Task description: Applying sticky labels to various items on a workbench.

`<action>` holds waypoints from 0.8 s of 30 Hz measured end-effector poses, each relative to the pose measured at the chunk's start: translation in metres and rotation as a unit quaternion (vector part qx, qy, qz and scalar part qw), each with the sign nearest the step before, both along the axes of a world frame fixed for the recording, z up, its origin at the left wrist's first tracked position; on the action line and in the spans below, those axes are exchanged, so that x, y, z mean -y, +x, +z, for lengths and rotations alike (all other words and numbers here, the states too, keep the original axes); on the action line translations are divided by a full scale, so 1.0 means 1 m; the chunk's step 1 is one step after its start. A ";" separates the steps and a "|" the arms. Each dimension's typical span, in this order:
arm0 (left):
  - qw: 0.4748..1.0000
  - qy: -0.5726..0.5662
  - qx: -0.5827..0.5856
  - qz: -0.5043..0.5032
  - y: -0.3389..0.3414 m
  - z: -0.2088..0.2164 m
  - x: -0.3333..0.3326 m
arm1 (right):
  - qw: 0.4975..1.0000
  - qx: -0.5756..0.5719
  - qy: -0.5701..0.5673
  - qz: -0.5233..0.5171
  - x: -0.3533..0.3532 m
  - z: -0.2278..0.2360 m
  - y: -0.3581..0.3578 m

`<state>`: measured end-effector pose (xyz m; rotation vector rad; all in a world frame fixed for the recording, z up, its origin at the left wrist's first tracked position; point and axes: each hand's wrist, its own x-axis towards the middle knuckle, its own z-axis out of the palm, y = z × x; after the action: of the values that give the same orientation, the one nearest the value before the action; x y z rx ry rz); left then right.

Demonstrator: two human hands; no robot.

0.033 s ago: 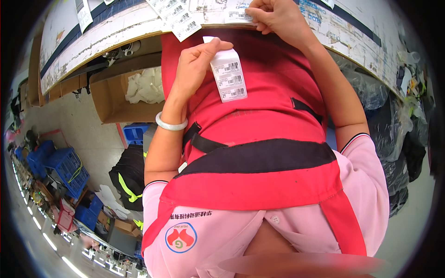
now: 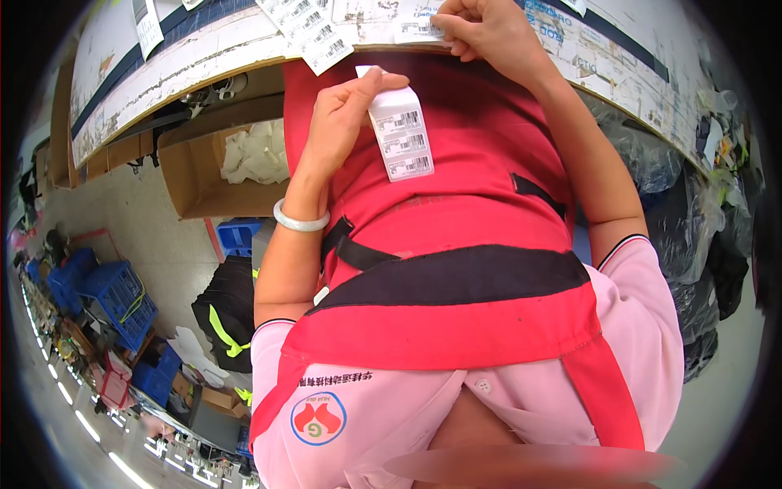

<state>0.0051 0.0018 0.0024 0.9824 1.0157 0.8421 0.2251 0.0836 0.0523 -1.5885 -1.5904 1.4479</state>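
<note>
Over the red apron point(image 2: 440, 342), the left hand point(image 2: 342, 114) pinches a strip of barcode labels point(image 2: 403, 138) between thumb and fingers. Beyond, at the worn workbench point(image 2: 212, 55)'s near edge, the right hand point(image 2: 498, 37)'s fingertips close narrowly beside a white label point(image 2: 415, 28), grip undeterminable; left of it lie further barcode labels point(image 2: 305, 33).

Your left hand point(image 2: 346, 114) pinching strip of barcode labels point(image 2: 405, 145), strip hanging in front of your red apron point(image 2: 481, 163). Your right hand point(image 2: 493, 37) up at near edge of worn white table point(image 2: 204, 61), touching small white label point(image 2: 417, 26), grip on it unclear. More label sheets point(image 2: 314, 37) on table, jutting past edge. Below, open cardboard box point(image 2: 191, 175) holding white cloth point(image 2: 254, 152). Off left, blue crate point(image 2: 122, 301); off right, clear plastic bags point(image 2: 684, 220).
</note>
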 end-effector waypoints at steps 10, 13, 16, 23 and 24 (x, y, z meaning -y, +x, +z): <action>0.997 -0.070 0.035 -0.011 -0.015 0.013 0.011 | 0.971 0.002 0.148 -0.187 -0.046 -0.007 0.116; 0.997 -0.064 0.040 0.002 -0.012 0.016 0.013 | 0.884 0.337 0.260 -0.193 -0.058 -0.030 0.138; 0.996 -0.076 0.037 0.004 -0.010 0.020 0.010 | 0.886 0.340 0.224 -0.220 -0.058 -0.030 0.143; 0.997 -0.055 0.042 0.033 -0.005 0.020 0.009 | 0.966 0.105 0.213 -0.103 -0.001 -0.021 0.082; 0.997 -0.047 0.042 0.037 -0.005 0.016 0.008 | 0.981 0.051 0.187 0.003 0.019 -0.008 0.051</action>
<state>-0.0003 -0.0063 0.0180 0.8260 1.0151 0.8823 0.2759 0.0650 0.0444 -1.4535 -1.8007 1.0047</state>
